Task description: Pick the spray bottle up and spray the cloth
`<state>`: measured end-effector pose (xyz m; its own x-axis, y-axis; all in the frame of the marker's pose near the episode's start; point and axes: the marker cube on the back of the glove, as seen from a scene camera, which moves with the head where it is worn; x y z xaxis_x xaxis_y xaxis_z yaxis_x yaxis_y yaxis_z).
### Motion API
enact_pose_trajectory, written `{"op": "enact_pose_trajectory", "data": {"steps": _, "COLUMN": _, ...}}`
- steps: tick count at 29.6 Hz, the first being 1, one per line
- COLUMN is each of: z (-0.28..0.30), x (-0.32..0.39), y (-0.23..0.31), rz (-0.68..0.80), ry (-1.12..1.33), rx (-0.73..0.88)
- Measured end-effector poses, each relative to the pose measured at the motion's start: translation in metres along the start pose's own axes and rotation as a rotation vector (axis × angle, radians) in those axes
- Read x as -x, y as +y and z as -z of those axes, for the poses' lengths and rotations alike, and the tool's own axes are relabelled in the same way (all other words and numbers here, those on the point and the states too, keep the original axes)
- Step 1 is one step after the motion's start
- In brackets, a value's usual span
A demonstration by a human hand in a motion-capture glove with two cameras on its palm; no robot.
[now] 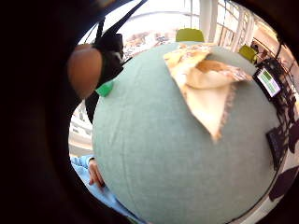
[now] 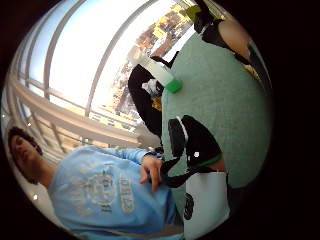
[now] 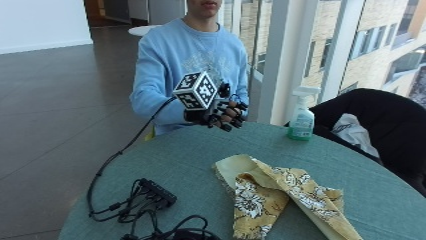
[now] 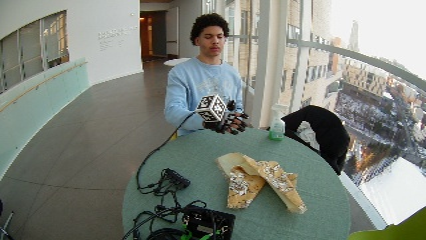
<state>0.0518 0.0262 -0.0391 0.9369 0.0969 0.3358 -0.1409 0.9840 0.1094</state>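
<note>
Gloved right hand point(image 3: 223, 116) hovers empty over table edge point(image 3: 200, 131), well apart from spray bottle point(image 3: 301, 120)

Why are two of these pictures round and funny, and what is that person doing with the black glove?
No machine here, just a person at a round green table. Their right hand wears a black glove with two tiny cameras on its palm. Those cameras make the two round pictures, looking out from the hand at the table. The other two pictures come from cameras across the table, one further back. On the table lie a crumpled yellow flowered cloth and, near the edge by the window, a spray bottle with a green base. Some black cables lie there too. The gloved hand is lifted above the table's edge with relaxed fingers and holds nothing. The bottle stands untouched.
</note>
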Motion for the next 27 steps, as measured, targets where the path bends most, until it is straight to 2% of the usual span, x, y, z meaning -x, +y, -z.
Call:
{"op": "enact_pose_trajectory", "data": {"steps": 11, "z": 0.045, "x": -0.051, "y": 0.098, "rz": -0.125, "ry": 0.252, "rx": -0.032}}
{"op": "enact_pose_trajectory", "data": {"steps": 20, "z": 0.059, "x": -0.073, "y": 0.134, "rz": -0.197, "ry": 0.277, "rx": -0.027}}
{"op": "enact_pose_trajectory", "data": {"steps": 27, "z": 0.065, "x": -0.082, "y": 0.143, "rz": -0.185, "ry": 0.275, "rx": -0.035}}
